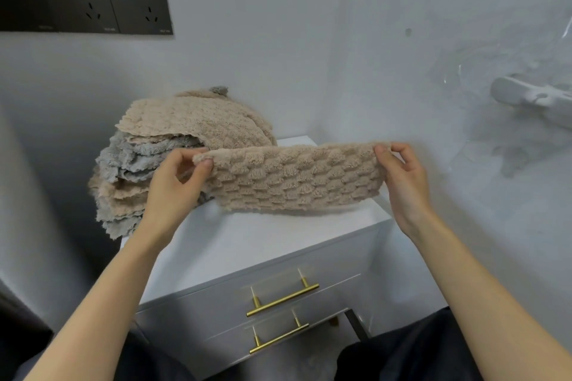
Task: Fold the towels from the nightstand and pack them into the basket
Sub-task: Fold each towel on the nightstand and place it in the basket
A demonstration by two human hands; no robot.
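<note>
Holding a beige towel (294,179) stretched level between them, both hands are engaged. The left hand (176,182) pinches the upper left corner between thumb and curled fingers, and the right hand (402,182) pinches the upper right corner in the same way. The towel hangs as a long, narrow band, which suggests it is already doubled along its length, though the layers cannot be counted from this view. Its lower edge sits at or just above the top of the white nightstand (247,241); whether it touches cannot be settled. The towel lies directly in front of the person, between the two hands, above the right half of the nightstand top and above the drawers with brass drawer handles (281,300). Assessment of the material: thick, tufted pile, soft and limp, evidently light, with no stiffness of its own, so it will sag wherever it is unsupported. It is not fragile, and the nap should give a secure purchase. The corners and upper edge are judged the proper places to hold, since a grip at mid-cloth would let the ends droop and spoil the fold. A pile of towels (148,158), beige and grey, stands on the left rear of the nightstand, just behind the left hand and partly overhanging the left edge. It is untidy and may slide if disturbed. The basket is not in view.
</note>
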